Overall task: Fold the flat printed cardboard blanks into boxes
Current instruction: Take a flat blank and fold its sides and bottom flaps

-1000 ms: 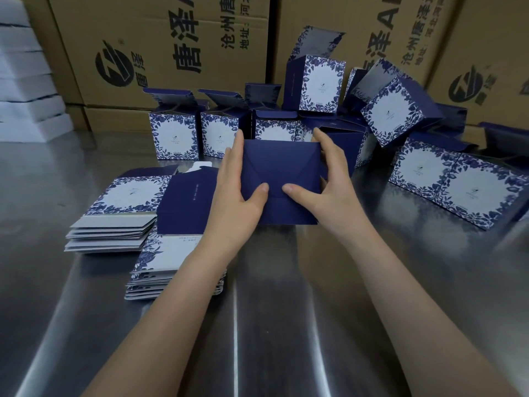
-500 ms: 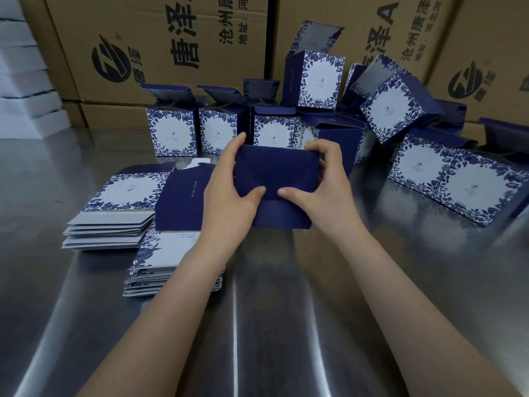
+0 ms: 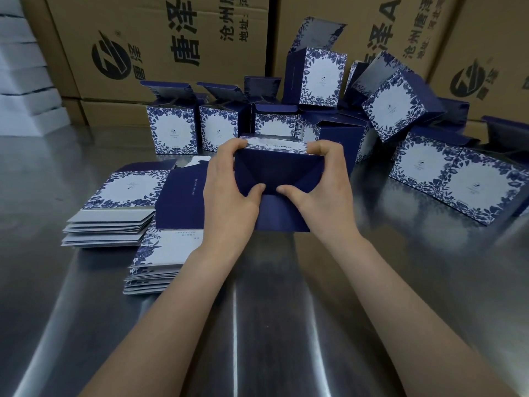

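Two bare forearms are reaching in from the near edge of the steel table (image 3: 257,325). Just left of the left forearm, a stack of flat blanks (image 3: 160,262) is lying printed side up. A second stack (image 3: 114,222) is sitting beyond it toward the left edge, and a loose navy blank (image 3: 180,202) is lying partly over the nearer one.

Mid-table, the left hand (image 3: 229,193) and the right hand (image 3: 323,193) are gripping the half-formed box (image 3: 279,173), one at each side. Their fingers are curling over its far top edge, and both thumbs (image 3: 256,190) are pressing into the middle of the navy end facing the person.

A second ago this piece was showing as one flat navy panel held upright. Now it is standing open, its floral face is showing at the far side, and the end flaps are folding inward along diagonal creases. I judge that the bottom is being closed and is close to locking, leaving only the lid.

Beyond the hands, finished boxes (image 3: 174,130) are standing in a row with lids up, and more tumbled boxes (image 3: 400,107) are piling toward the far right corner. Brown shipping cartons (image 3: 171,38) are lining the far edge, and white foam slabs (image 3: 25,81) are stacking up at the far left corner.
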